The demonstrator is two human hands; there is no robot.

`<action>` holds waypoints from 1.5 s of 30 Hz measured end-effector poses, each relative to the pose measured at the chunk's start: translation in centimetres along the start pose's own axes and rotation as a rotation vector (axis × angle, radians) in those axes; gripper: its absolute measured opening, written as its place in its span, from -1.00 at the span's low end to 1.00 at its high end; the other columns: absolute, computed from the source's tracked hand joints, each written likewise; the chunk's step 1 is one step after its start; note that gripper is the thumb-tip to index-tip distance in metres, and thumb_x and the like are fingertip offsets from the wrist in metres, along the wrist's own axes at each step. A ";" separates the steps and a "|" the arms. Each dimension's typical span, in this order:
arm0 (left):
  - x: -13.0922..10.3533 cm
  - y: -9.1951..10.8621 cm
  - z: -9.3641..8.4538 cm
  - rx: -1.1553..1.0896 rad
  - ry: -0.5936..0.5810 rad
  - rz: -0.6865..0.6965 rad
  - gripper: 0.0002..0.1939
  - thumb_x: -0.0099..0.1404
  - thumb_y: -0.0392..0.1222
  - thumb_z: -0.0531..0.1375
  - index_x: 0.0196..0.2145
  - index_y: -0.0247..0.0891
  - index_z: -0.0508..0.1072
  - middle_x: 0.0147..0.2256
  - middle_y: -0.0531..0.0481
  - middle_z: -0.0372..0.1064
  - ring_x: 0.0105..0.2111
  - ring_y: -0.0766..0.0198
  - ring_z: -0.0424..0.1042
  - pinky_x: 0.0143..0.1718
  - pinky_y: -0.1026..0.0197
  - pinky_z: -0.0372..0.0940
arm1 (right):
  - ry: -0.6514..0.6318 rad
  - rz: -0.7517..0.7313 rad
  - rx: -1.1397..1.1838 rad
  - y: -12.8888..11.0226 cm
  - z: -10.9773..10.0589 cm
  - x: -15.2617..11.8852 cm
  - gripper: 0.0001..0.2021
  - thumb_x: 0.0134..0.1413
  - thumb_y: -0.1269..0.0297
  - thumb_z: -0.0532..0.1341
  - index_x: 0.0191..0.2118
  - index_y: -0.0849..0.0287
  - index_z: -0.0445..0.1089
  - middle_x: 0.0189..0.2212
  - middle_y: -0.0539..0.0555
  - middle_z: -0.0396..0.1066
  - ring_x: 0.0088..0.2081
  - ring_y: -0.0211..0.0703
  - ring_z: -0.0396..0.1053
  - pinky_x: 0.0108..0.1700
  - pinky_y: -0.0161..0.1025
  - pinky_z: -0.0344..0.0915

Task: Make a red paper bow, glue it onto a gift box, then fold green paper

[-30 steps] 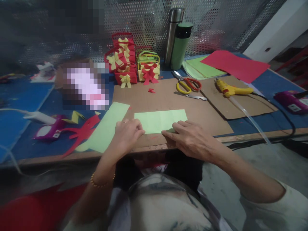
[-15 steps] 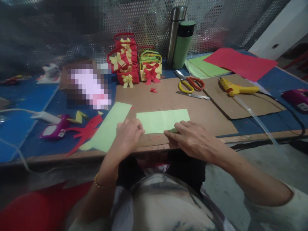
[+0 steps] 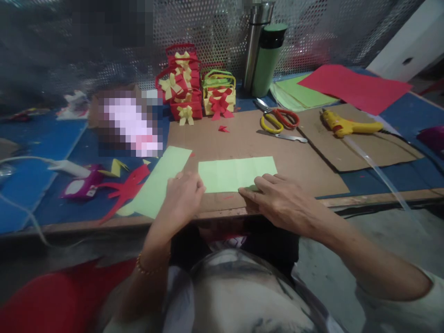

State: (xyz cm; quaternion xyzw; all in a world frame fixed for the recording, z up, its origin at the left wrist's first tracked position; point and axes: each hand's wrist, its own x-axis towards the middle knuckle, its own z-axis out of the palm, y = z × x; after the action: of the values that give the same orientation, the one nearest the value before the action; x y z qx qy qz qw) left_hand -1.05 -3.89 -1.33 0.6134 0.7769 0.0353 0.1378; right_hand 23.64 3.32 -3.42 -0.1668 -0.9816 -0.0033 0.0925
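A creased strip of light green paper (image 3: 237, 173) lies flat on the brown cardboard (image 3: 222, 143) near the table's front edge. My left hand (image 3: 185, 192) is closed at the strip's left end, its fingertips gripping the lower left corner. At the lower right edge, my right hand (image 3: 280, 199) has its fingers curled together on the paper, with the index finger and thumb along the front edge. A larger light green sheet (image 3: 163, 178) lies slanted to the left, partly behind my left hand.
Scissors (image 3: 272, 122) and a metal blade (image 3: 286, 137) lie behind the strip. At right rests a yellow glue gun (image 3: 354, 127). Small red and yellow paper baskets (image 3: 185, 108) and two bottles (image 3: 267, 64) stand at the back. Red paper scraps (image 3: 128, 189) lie left.
The whole view has shifted slightly, so the table things appear a little farther right. Both hands remain at the strip's ends with hardly any movement.
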 end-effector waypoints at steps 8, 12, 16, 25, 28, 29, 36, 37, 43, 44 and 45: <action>0.4 -0.6 0.1 -0.033 0.001 0.050 -0.81 0.37 -0.25 -0.01 -0.41 -0.17 0.27 -0.31 -0.10 0.42 -0.17 0.01 0.33 -0.07 -0.05 0.15 | 0.009 -0.004 0.012 0.1 0.1 0.0 -0.69 0.29 0.46 0.12 0.09 0.20 0.42 -0.31 0.09 0.28 -0.29 -0.08 0.17 -0.25 -0.17 -0.04; 0.4 -0.6 0.1 -0.058 -0.005 0.052 -0.81 0.38 -0.24 0.00 -0.42 -0.17 0.25 -0.31 -0.09 0.41 -0.17 0.02 0.32 -0.06 -0.06 0.16 | 0.014 -0.002 0.012 0.1 0.1 0.0 -0.69 0.29 0.46 0.13 0.09 0.20 0.42 -0.32 0.08 0.27 -0.30 -0.08 0.16 -0.25 -0.17 -0.05; 0.3 -0.6 0.0 -0.074 -0.007 0.064 -0.81 0.38 -0.24 -0.01 -0.42 -0.16 0.24 -0.30 -0.10 0.39 -0.16 0.02 0.30 -0.05 -0.07 0.17 | 0.005 0.006 0.004 0.0 0.1 0.0 -0.69 0.30 0.45 0.13 0.10 0.19 0.42 -0.31 0.08 0.27 -0.29 -0.09 0.16 -0.25 -0.18 -0.05; 0.2 -0.9 0.2 -0.127 -0.002 0.086 -0.81 0.36 -0.24 -0.01 -0.44 -0.15 0.22 -0.29 -0.09 0.38 -0.16 0.03 0.28 -0.03 -0.07 0.16 | -0.004 0.012 -0.012 -0.1 0.1 0.0 -0.69 0.29 0.45 0.14 0.10 0.20 0.42 -0.31 0.10 0.30 -0.29 -0.10 0.18 -0.25 -0.18 -0.03; 0.1 -1.1 0.3 -0.165 0.009 0.091 -0.80 0.36 -0.21 0.00 -0.45 -0.16 0.23 -0.28 -0.08 0.39 -0.15 0.04 0.28 -0.02 -0.07 0.16 | 0.002 0.011 -0.019 -0.2 0.0 0.0 -0.70 0.30 0.45 0.14 0.09 0.21 0.44 -0.32 0.10 0.30 -0.30 -0.10 0.18 -0.25 -0.18 -0.02; 0.1 -1.2 0.3 -0.170 0.013 0.091 -0.79 0.37 -0.21 0.00 -0.45 -0.16 0.24 -0.28 -0.08 0.39 -0.15 0.04 0.28 -0.02 -0.07 0.15 | 0.007 0.010 -0.020 -0.2 0.0 0.0 -0.70 0.30 0.46 0.13 0.09 0.21 0.44 -0.32 0.09 0.30 -0.31 -0.11 0.18 -0.26 -0.18 -0.02; 0.2 -1.2 0.5 -0.052 -0.010 0.100 -0.77 0.40 -0.20 -0.05 -0.42 -0.17 0.25 -0.26 -0.11 0.36 -0.16 0.01 0.27 -0.06 -0.08 0.14 | 0.003 0.018 -0.027 -0.2 0.1 0.0 -0.68 0.31 0.46 0.12 0.11 0.20 0.44 -0.33 0.09 0.29 -0.30 -0.09 0.18 -0.26 -0.17 -0.02; 0.2 -1.2 0.6 -0.037 -0.013 0.101 -0.77 0.40 -0.20 -0.06 -0.42 -0.17 0.26 -0.26 -0.12 0.35 -0.15 0.01 0.27 -0.07 -0.07 0.14 | 0.005 0.016 -0.026 -0.2 0.1 0.0 -0.68 0.31 0.46 0.12 0.11 0.21 0.44 -0.33 0.09 0.29 -0.30 -0.09 0.18 -0.26 -0.17 -0.02; 0.2 -0.8 0.5 0.012 -0.004 0.097 -0.77 0.39 -0.23 -0.05 -0.40 -0.20 0.32 -0.26 -0.16 0.36 -0.17 0.00 0.27 -0.10 -0.06 0.16 | 0.014 0.009 -0.017 -0.2 0.1 0.0 -0.70 0.31 0.46 0.12 0.08 0.22 0.45 -0.33 0.09 0.29 -0.31 -0.10 0.18 -0.27 -0.17 -0.02; 0.2 -0.7 0.4 0.020 0.000 0.097 -0.77 0.38 -0.23 -0.04 -0.40 -0.20 0.32 -0.26 -0.16 0.36 -0.17 0.00 0.27 -0.10 -0.06 0.17 | 0.013 0.011 -0.020 -0.2 0.1 0.0 -0.70 0.31 0.46 0.12 0.08 0.22 0.45 -0.33 0.10 0.30 -0.31 -0.10 0.18 -0.27 -0.17 -0.02; 0.2 -0.7 0.4 0.027 0.002 0.097 -0.78 0.37 -0.24 -0.04 -0.40 -0.20 0.33 -0.27 -0.16 0.37 -0.18 0.00 0.27 -0.11 -0.06 0.17 | 0.010 0.012 -0.022 -0.2 0.1 0.0 -0.70 0.31 0.47 0.12 0.08 0.22 0.45 -0.32 0.10 0.30 -0.31 -0.09 0.18 -0.27 -0.17 -0.01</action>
State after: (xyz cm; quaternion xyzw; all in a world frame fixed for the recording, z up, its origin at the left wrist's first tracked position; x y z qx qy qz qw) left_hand -1.63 -3.90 -1.91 0.6521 0.7468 0.0323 0.1269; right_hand 23.59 3.12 -3.48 -0.1737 -0.9801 -0.0142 0.0955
